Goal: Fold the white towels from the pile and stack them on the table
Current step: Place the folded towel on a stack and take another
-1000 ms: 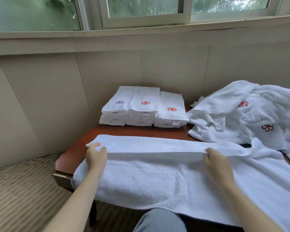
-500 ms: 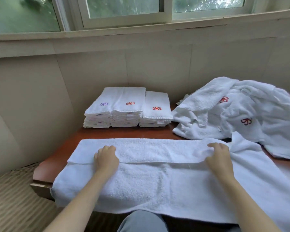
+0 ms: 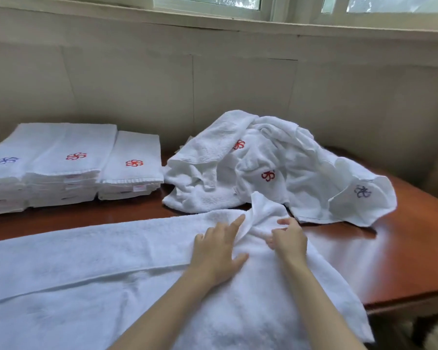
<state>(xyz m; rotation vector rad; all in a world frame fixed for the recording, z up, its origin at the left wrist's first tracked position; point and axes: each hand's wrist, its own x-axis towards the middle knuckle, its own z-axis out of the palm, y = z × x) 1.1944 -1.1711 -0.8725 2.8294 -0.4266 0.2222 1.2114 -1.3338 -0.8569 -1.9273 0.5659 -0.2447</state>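
A long white towel (image 3: 91, 251) lies across the near side of the table, its far edge folded over toward me. My left hand (image 3: 216, 251) presses flat on it, fingers spread, just left of a bunched-up corner. My right hand (image 3: 288, 239) pinches that raised corner of the towel. Behind them sits the loose pile of white towels (image 3: 276, 162) with red and purple flower logos. Three stacks of folded towels (image 3: 68, 165) stand side by side at the back left.
The red-brown wooden table (image 3: 390, 261) shows bare wood at the right, with its front edge near the lower right. A beige wall and a window sill run behind the table. My knee area is hidden under the towel.
The view has swung right. My left hand slid right along the fold to sit close to my right hand, which now pinches the bunched corner near the pile.
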